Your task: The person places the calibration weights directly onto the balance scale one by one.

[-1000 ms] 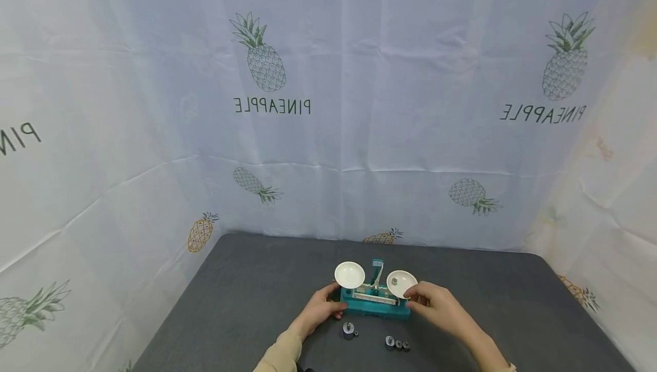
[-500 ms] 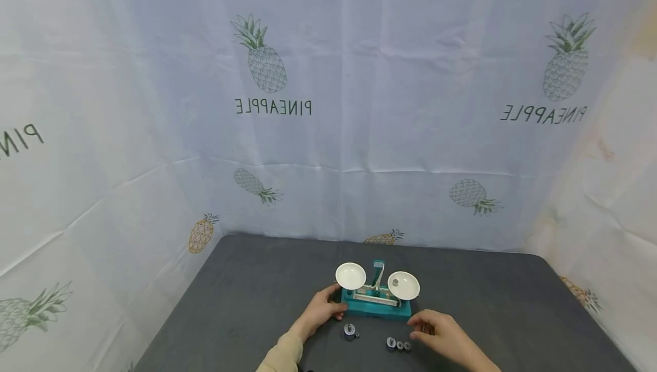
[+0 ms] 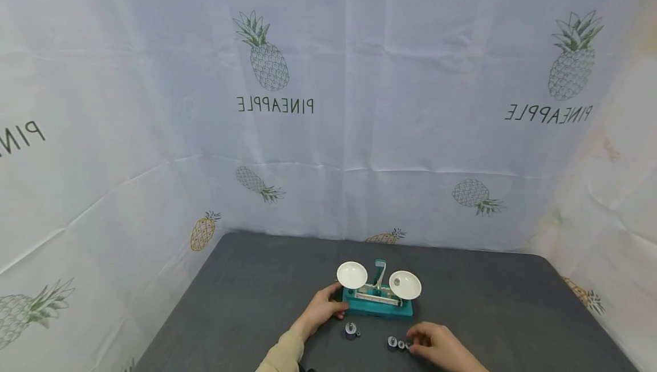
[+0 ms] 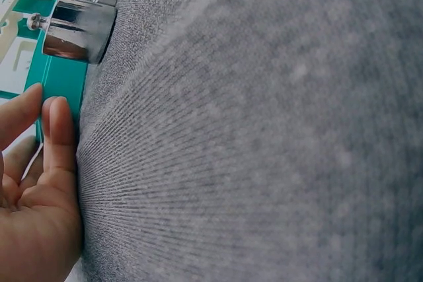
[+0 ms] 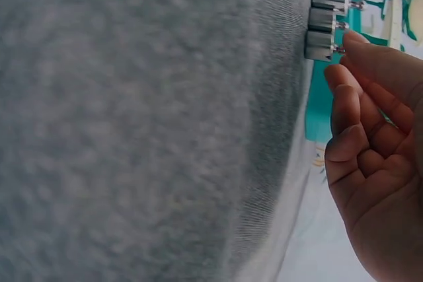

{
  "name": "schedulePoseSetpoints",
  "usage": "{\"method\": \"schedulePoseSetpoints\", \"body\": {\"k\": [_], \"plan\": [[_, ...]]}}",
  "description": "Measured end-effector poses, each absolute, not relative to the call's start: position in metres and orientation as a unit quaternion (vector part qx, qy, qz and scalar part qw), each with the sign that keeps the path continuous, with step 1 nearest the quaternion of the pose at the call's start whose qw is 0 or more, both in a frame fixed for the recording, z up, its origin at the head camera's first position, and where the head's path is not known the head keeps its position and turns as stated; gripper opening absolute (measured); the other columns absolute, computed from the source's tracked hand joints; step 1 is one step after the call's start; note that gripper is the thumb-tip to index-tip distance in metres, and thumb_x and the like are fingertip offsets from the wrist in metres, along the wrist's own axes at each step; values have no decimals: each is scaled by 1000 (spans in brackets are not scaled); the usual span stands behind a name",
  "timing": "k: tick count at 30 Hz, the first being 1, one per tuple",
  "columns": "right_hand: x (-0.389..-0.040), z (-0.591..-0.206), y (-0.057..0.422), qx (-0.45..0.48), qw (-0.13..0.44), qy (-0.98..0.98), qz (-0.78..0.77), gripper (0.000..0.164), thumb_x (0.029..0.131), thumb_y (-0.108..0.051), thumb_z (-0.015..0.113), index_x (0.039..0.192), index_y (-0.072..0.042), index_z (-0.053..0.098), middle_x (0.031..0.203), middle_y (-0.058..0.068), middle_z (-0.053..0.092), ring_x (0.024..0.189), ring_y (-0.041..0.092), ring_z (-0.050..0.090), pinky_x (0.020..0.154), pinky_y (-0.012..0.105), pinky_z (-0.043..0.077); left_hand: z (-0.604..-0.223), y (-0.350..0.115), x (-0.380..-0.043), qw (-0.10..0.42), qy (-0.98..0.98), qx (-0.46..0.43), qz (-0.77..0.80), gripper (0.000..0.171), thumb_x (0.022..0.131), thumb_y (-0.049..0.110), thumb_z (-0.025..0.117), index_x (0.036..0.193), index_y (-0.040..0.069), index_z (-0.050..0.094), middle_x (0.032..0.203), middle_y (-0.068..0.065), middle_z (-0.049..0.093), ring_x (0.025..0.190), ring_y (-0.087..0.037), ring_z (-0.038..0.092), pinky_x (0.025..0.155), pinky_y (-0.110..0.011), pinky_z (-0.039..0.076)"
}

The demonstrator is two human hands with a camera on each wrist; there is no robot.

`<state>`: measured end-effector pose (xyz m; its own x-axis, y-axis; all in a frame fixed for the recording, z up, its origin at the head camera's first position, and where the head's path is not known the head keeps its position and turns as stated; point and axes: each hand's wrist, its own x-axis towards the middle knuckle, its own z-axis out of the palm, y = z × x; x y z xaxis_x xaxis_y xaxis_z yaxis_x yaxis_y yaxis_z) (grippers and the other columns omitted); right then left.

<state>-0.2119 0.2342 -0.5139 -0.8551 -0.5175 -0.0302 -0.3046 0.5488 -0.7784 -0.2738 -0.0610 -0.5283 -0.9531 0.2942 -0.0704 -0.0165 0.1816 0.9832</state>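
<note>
A teal balance scale (image 3: 377,306) with two white pans stands on the dark table. My left hand (image 3: 320,308) holds the left end of its base, thumb in front; its fingers (image 4: 61,123) lie along that end in the left wrist view. On the right pan (image 3: 408,286) sits a small metal weight (image 3: 397,282). My right hand (image 3: 436,343) is at the row of three metal weights (image 3: 392,343) in front of the scale. Its fingertips are right at the knob of the row's rightmost weight (image 5: 319,45), some fingers curled, with a small gap beside the knob.
A large metal weight (image 3: 351,331) and a tiny one (image 3: 359,334) stand left of the row, in front of the base. The left pan (image 3: 352,275) holds nothing. A pineapple-print cloth (image 3: 328,132) walls the table (image 3: 267,280) at back and sides.
My right hand has left the right pan and come down and nearer, to the rightmost weight of the row. The left hand has stayed at the base.
</note>
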Motion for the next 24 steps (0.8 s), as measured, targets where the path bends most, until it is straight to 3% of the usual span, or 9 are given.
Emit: {"method": "schedulePoseSetpoints", "body": {"k": [7, 14, 24], "plan": [[-214, -519, 234, -240, 144, 871, -404, 21, 83, -19, 67, 96, -3, 66, 78, -6, 60, 64, -4, 47, 53, 21, 41, -533, -60, -276, 120, 760, 95, 632, 61, 82, 3, 64, 135, -11, 38, 73, -6, 61, 57, -9, 55, 60, -32, 55], [-216, -520, 234, -235, 154, 873, -398, 17, 83, -17, 67, 95, -4, 66, 79, -3, 61, 64, -4, 48, 53, 21, 42, -542, -62, -282, 125, 753, 92, 639, 65, 80, 7, 68, 136, -7, 39, 71, -3, 60, 57, -9, 55, 58, -26, 53], [-213, -515, 232, -248, 139, 882, -375, 16, 83, -18, 67, 90, -4, 67, 76, -9, 59, 62, -5, 46, 52, 19, 41, -543, -63, -283, 126, 750, 97, 642, 65, 80, 8, 68, 136, -7, 39, 70, -1, 59, 57, -9, 56, 58, -25, 53]]}}
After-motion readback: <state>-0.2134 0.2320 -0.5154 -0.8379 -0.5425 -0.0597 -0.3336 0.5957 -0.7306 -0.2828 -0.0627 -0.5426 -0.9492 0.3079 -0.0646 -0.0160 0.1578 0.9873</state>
